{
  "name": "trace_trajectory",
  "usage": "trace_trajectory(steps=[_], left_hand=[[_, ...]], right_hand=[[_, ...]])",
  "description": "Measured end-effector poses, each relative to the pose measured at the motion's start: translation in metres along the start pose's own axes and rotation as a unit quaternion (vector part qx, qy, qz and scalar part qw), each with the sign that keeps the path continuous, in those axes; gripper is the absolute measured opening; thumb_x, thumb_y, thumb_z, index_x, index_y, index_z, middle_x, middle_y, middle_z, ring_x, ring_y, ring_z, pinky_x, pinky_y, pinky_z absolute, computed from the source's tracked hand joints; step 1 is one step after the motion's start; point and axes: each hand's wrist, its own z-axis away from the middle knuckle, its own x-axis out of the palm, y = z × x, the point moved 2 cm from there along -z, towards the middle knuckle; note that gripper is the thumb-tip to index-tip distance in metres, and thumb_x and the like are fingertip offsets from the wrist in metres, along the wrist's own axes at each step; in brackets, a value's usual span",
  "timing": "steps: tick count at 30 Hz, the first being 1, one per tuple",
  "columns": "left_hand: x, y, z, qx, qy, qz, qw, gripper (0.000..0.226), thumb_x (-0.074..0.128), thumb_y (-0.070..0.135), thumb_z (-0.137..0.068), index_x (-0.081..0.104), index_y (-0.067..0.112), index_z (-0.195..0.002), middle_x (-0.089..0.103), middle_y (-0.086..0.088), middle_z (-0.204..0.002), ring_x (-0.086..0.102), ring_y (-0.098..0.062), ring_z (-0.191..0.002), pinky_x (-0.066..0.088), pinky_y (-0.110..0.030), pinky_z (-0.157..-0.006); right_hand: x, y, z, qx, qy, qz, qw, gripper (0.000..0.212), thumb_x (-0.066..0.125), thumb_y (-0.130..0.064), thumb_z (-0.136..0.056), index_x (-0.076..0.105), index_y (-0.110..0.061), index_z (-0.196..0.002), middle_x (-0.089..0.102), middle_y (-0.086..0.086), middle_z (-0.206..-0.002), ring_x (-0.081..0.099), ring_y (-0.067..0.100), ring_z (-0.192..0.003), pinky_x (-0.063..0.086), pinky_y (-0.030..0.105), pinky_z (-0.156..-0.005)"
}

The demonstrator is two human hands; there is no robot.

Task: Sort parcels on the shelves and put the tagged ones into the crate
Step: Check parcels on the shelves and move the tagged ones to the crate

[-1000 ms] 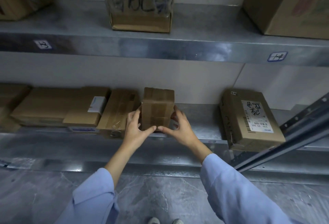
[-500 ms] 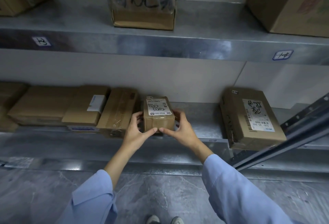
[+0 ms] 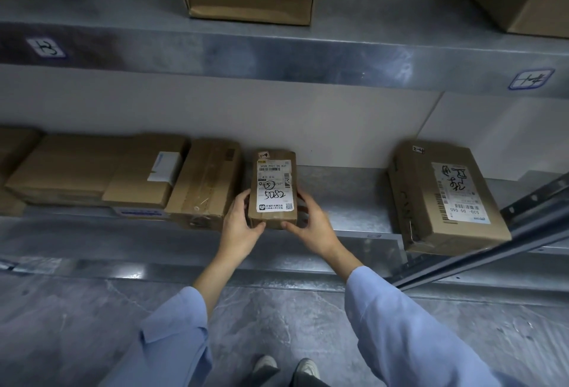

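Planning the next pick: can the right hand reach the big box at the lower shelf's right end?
Probably, once freed: the right hand grips the small parcel, but only bare shelf lies between it and the big box.

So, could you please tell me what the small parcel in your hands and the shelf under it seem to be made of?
The small parcel looks like matte brown cardboard, folded edges showing, with a white paper label. The shelf seems galvanised sheet steel: grey, mottled, dully reflective.
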Motion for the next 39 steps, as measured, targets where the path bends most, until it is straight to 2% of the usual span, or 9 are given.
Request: trace_trajectory(steps=[4, 8, 12, 13, 16, 19, 27, 32, 39], left_hand=[[-0.001, 0.003, 0.0, 0.013, 0.004, -0.011, 1.0, 0.075, 0.076, -0.004, -0.075, 0.044, 0.012, -0.141, 0.056, -0.006, -0.134, 0.052, -0.02, -0.126, 0.047, -0.045, -0.104], [-0.005, 0.008, 0.004, 0.043, 0.014, -0.041, 0.998, 0.07, 0.075, -0.002, -0.077, 0.046, 0.011, -0.139, 0.054, -0.007, -0.135, 0.053, -0.021, -0.125, 0.049, -0.043, -0.102], [-0.012, 0.017, 0.012, 0.086, 0.016, -0.112, 0.99, 0.066, 0.073, 0.007, -0.082, 0.045, 0.014, -0.141, 0.049, -0.002, -0.14, 0.052, -0.016, -0.125, 0.038, -0.006, -0.093], [-0.016, 0.021, 0.015, 0.098, 0.019, -0.128, 0.987, 0.065, 0.072, 0.01, -0.083, 0.044, 0.015, -0.142, 0.048, -0.001, -0.142, 0.052, -0.015, -0.124, 0.036, -0.003, -0.089], [-0.027, 0.032, 0.023, 0.124, 0.032, -0.164, 0.978, 0.064, 0.068, 0.018, -0.087, 0.041, 0.014, -0.145, 0.045, 0.0, -0.146, 0.049, -0.018, -0.127, 0.045, -0.026, -0.101], [-0.041, 0.037, 0.03, 0.131, 0.058, -0.241, 0.96, 0.062, 0.061, 0.029, -0.092, 0.037, 0.018, -0.149, 0.043, 0.002, -0.149, 0.041, -0.019, -0.134, 0.038, -0.04, -0.108], [-0.087, 0.027, 0.045, 0.074, 0.092, -0.403, 0.907, 0.066, 0.047, 0.051, -0.095, 0.028, 0.025, -0.153, 0.03, 0.006, -0.158, 0.029, -0.018, -0.139, 0.027, -0.036, -0.106], [-0.112, 0.01, 0.043, 0.027, 0.053, -0.422, 0.905, 0.071, 0.043, 0.057, -0.095, 0.02, 0.026, -0.155, 0.017, 0.005, -0.162, 0.015, -0.02, -0.146, 0.018, -0.04, -0.113], [-0.138, -0.005, 0.023, 0.035, 0.043, -0.438, 0.897, 0.079, 0.045, 0.063, -0.092, 0.019, 0.024, -0.155, 0.022, 0.003, -0.161, 0.017, -0.02, -0.146, 0.017, -0.039, -0.114]], right_hand=[[0.001, 0.003, -0.002, -0.006, 0.005, 0.005, 1.0, 0.083, 0.079, -0.005, -0.079, 0.036, -0.01, -0.149, 0.054, 0.006, -0.141, 0.054, 0.021, -0.128, 0.046, 0.046, -0.106], [-0.003, 0.0, 0.001, -0.019, 0.004, 0.018, 1.0, 0.084, 0.084, -0.021, -0.077, 0.038, -0.016, -0.147, 0.054, 0.001, -0.14, 0.052, 0.014, -0.127, 0.045, 0.04, -0.107], [-0.009, -0.014, -0.001, -0.052, 0.018, 0.057, 0.997, 0.078, 0.078, -0.042, -0.081, 0.041, -0.021, -0.147, 0.051, 0.0, -0.143, 0.046, 0.014, -0.132, 0.039, 0.032, -0.108], [-0.01, -0.019, -0.003, -0.063, 0.021, 0.068, 0.995, 0.074, 0.074, -0.044, -0.084, 0.042, -0.021, -0.146, 0.052, 0.001, -0.143, 0.046, 0.016, -0.132, 0.039, 0.034, -0.108], [-0.01, -0.034, -0.009, -0.095, 0.039, 0.105, 0.989, 0.067, 0.07, -0.044, -0.087, 0.047, -0.016, -0.144, 0.052, 0.005, -0.143, 0.047, 0.023, -0.132, 0.038, 0.035, -0.109], [-0.004, -0.048, -0.013, -0.109, 0.045, 0.141, 0.983, 0.066, 0.07, -0.045, -0.087, 0.05, -0.017, -0.143, 0.046, 0.006, -0.148, 0.041, 0.023, -0.137, 0.034, 0.033, -0.111], [0.025, -0.073, -0.013, -0.156, 0.002, 0.217, 0.964, 0.074, 0.068, -0.056, -0.084, 0.047, -0.021, -0.146, 0.037, 0.007, -0.154, 0.03, 0.026, -0.144, 0.031, 0.043, -0.115], [0.037, -0.08, -0.01, -0.159, -0.026, 0.236, 0.958, 0.084, 0.067, -0.06, -0.083, 0.036, -0.022, -0.152, 0.03, 0.006, -0.158, 0.022, 0.025, -0.147, 0.019, 0.038, -0.12], [0.055, -0.092, -0.014, -0.143, -0.034, 0.245, 0.958, 0.092, 0.071, -0.056, -0.081, 0.028, -0.02, -0.154, 0.024, 0.004, -0.161, 0.018, 0.022, -0.148, 0.018, 0.034, -0.12]])
